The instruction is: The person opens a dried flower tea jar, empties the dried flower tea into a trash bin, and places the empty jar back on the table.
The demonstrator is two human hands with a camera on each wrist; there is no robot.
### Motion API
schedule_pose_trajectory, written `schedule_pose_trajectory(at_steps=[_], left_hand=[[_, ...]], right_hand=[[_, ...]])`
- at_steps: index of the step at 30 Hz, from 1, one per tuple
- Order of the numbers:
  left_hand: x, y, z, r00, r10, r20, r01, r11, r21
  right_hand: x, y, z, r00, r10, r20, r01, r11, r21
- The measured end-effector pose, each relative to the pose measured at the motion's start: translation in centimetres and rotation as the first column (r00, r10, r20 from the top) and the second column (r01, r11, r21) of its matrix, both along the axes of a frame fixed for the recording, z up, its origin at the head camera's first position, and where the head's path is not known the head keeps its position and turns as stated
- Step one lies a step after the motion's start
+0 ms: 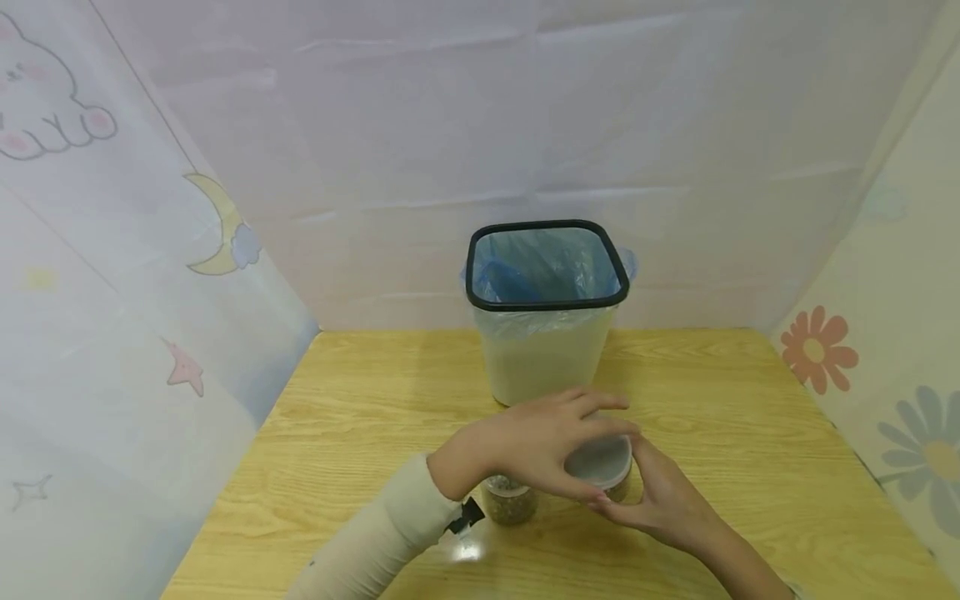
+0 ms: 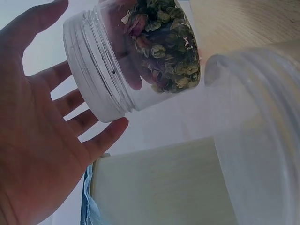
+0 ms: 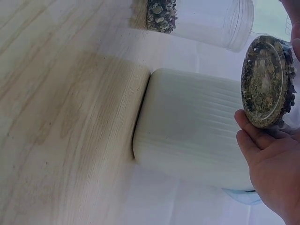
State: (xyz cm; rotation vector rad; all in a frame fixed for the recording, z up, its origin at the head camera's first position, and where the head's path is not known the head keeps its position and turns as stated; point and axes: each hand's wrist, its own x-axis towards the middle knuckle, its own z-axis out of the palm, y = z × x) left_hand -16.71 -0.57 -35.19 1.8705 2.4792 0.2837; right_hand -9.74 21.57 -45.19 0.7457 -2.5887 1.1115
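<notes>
My right hand holds a clear plastic jar of dried flowers around its side, above the table. Over its whitish screw lid my left hand spans the rim, thumb at the near edge and fingers at the far edge. The left palm stays apart from the lid in the left wrist view. Through the jar's base dried bits show in the right wrist view. A second clear jar stands under my left wrist, low-filled with dried bits. Its threaded mouth shows no lid.
Behind the hands stands a whitish bin with a black rim and a blue bag lining it. The wood-grain table is bordered by patterned cloth walls at the back and sides.
</notes>
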Motion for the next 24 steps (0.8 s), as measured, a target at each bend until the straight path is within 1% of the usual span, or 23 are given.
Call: schedule_pose_trajectory(at_steps=[5,10,14,17,20,24], left_hand=[[-0.13,-0.19,-0.01,0.999,-0.02,0.045,0.021,1.0,-0.014],[-0.17,-0.34,0.2,0.996,-0.026,0.08,0.028,0.999,-0.029],[-0.13,-0.36,0.22,0.995,-0.032,0.098,0.035,0.999,-0.027],[-0.07,-0.31,0.12,0.996,-0.033,0.081,0.034,0.999,-0.015],[0.02,-0.25,0.01,0.999,-0.028,0.046,0.029,1.0,-0.001],[0.22,-0.15,0.03,1.0,0.001,-0.007,-0.001,1.0,0.005]], right_hand=[[0.2,0.01,0.08,1.0,-0.005,0.02,0.005,1.0,0.009],[0.24,-0.01,0.12,0.999,0.005,0.052,-0.004,1.0,-0.017],[0.32,-0.07,0.07,0.999,0.009,0.045,-0.009,1.0,-0.011],[0.35,-0.11,0.08,0.999,0.013,0.037,-0.013,1.0,-0.009],[0.37,-0.11,0.17,0.999,0.012,0.045,-0.011,1.0,-0.013],[0.37,-0.09,0.36,0.998,0.003,0.065,-0.002,1.0,-0.018]])
